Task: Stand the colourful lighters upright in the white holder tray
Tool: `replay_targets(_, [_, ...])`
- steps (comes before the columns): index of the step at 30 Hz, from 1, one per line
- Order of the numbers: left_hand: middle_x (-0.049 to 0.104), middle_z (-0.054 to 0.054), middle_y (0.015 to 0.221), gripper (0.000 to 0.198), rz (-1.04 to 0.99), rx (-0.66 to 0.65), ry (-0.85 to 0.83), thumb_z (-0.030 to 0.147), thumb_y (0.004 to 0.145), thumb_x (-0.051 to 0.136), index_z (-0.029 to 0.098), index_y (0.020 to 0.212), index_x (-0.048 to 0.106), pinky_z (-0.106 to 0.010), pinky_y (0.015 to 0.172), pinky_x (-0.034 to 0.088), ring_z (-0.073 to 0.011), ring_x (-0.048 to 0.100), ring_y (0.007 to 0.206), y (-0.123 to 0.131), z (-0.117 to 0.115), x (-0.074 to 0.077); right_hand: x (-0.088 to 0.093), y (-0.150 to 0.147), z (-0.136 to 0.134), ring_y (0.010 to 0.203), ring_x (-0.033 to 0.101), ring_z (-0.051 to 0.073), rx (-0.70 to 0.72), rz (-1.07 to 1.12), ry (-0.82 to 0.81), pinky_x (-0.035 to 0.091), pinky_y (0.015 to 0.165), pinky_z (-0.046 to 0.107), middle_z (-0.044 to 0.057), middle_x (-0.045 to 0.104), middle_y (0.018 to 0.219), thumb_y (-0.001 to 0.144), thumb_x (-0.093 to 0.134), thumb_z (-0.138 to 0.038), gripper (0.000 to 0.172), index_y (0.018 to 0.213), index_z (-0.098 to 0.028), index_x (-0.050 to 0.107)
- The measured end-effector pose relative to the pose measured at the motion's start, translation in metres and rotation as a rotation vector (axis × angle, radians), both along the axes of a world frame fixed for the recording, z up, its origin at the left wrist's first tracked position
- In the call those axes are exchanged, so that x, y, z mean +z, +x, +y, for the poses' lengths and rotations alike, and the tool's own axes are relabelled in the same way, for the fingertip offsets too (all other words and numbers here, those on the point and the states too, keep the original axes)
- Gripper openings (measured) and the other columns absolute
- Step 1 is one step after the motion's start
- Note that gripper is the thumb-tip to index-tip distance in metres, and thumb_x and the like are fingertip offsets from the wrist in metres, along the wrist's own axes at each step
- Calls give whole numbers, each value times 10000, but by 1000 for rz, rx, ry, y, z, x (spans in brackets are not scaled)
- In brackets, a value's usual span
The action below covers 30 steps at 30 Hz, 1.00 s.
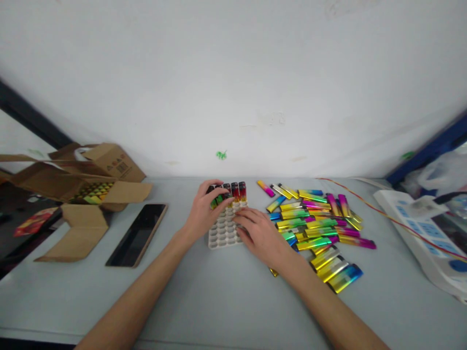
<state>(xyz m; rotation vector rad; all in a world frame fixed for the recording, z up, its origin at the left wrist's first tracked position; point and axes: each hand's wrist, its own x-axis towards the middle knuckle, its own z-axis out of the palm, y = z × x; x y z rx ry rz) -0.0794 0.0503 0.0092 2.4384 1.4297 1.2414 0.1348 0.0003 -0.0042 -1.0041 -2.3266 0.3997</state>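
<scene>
A white tray [221, 237] with rows of small oval wells lies flat in the middle of the table. Along its back edge stand several dark-topped lighters [239, 192], red and amber in the body. My left hand [203, 210] reaches over the tray's back left corner, its thumb and fingers closed around a green lighter [219, 199]; the fingers partly cover the lighters there. My right hand [260, 234] rests over the tray's right side. Its fingers are loosely bent, the thumb sits apart from them, and nothing shows between them. The palm side is hidden.
Shiny multicoloured lighters [321, 231] lie in a loose heap right of the tray. A black phone [137, 236] lies at left, beside an open cardboard box [82, 221] with packed yellow-green items. At far right are a white device [412, 243] and a red-yellow wire [372, 206].
</scene>
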Motion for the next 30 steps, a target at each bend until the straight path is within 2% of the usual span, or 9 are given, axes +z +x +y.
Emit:
replay_targets(3, [603, -104, 1275, 172, 3, 16, 8, 360, 949, 703, 203, 1017, 717, -447, 1050, 536, -256, 626, 1181, -2, 0, -1, -1, 0, 0, 1306, 578, 272, -5, 7, 2, 473, 1122, 498, 101, 691, 1317, 1010, 584, -156, 278, 1266, -201, 683])
replay_targets(6, [564, -109, 1315, 188, 16, 15, 57, 314, 959, 685, 216, 1119, 690, -444, 1057, 536, -250, 620, 1188, -1, -1, -3, -2, -1, -1, 1299, 587, 274, -25, 14, 5, 472, 1122, 500, 104, 692, 1327, 995, 607, -147, 283, 1265, -189, 678])
replay_targets(10, [523, -123, 1375, 493, -6, -5, 84, 321, 918, 738, 251, 1372, 560, -472, 1120, 495, -274, 567, 1286, -2, -2, -3, -3, -2, -2, 1287, 601, 277, -60, 30, 15, 485, 1106, 499, 105, 704, 1322, 983, 619, -137, 276, 1246, -183, 687])
replay_targets(13, [506, -140, 1426, 771, -75, 10, -16, 405, 844, 813, 265, 1500, 432, -472, 1083, 518, -289, 584, 1269, -8, -1, -7, -3, -3, -3, 1265, 613, 286, -80, 24, 13, 491, 1101, 507, 96, 714, 1311, 973, 634, -138, 245, 1202, -180, 710])
replay_targets(16, [606, -116, 1310, 919, -141, 32, -225, 431, 821, 819, 257, 1575, 322, -425, 970, 570, -256, 674, 1078, -16, 1, -12, -4, -4, -3, 1250, 620, 286, -101, 33, 14, 500, 1104, 495, 103, 723, 1290, 972, 638, -147, 228, 1183, -162, 722])
replay_targets(18, [667, -72, 1169, 941, -145, 49, -354, 432, 826, 807, 250, 1594, 295, -396, 917, 580, -234, 696, 958, -19, 1, -14, -5, -5, -3, 1244, 621, 284, -112, 43, 20, 509, 1104, 484, 109, 728, 1275, 972, 631, -141, 224, 1172, -149, 731])
replay_targets(20, [682, -49, 1113, 943, -135, 54, -419, 444, 826, 802, 253, 1599, 297, -382, 909, 574, -228, 699, 926, -21, 2, -14, -6, -6, -3, 1237, 620, 278, -111, 50, 28, 512, 1111, 474, 113, 732, 1262, 969, 630, -135, 230, 1171, -141, 739])
replay_targets(30, [685, -55, 1207, 840, -130, 38, -425, 474, 822, 784, 257, 1536, 399, -372, 944, 548, -242, 696, 1022, -24, 3, -13, -2, -7, -3, 1228, 630, 271, -93, 54, 37, 521, 1123, 448, 126, 749, 1236, 954, 634, -107, 231, 1147, -120, 762])
